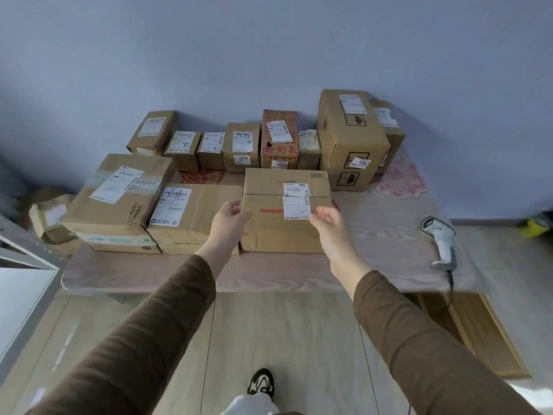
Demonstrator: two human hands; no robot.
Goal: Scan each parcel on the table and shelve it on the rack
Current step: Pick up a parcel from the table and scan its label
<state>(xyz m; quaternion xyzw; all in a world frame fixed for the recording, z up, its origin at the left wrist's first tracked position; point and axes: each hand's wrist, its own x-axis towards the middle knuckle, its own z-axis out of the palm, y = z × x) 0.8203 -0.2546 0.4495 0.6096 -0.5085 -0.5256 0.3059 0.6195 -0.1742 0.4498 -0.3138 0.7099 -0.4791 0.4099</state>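
Left hand and right hand, both loosely open, flank a parcel (apparently not touching), scanner well right.

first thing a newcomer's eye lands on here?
Probably the two hands: the left hand and right hand reach out open toward the cardboard parcel at the table's near edge, neither gripping it yet. Behind it, labelled boxes crowd the table back to the wall, with a tall box at the right rear. The white barcode scanner lies alone at the right edge.
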